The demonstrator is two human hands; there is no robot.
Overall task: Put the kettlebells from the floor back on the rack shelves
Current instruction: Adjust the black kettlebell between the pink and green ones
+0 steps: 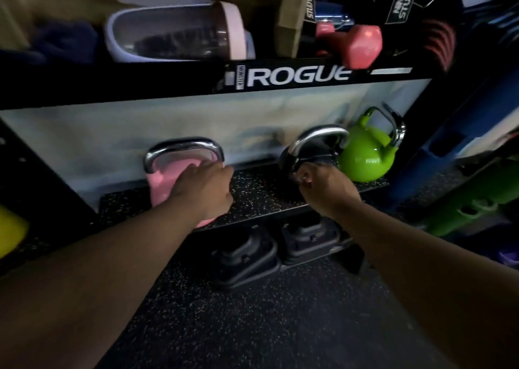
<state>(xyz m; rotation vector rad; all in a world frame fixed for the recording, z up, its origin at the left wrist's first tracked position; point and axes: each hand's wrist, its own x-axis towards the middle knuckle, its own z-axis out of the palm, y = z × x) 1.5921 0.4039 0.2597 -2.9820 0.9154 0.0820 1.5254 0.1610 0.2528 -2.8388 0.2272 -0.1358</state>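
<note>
The left hand lies flat on the pink kettlebell, whose handle sits at 11 o'clock, while the right hand curls loosely below the black kettlebell handle at 12 o'clock.

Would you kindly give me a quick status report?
Left hand flat on pink kettlebell. Right hand on black kettlebell. Both on shelf, green kettlebell alongside.
</note>
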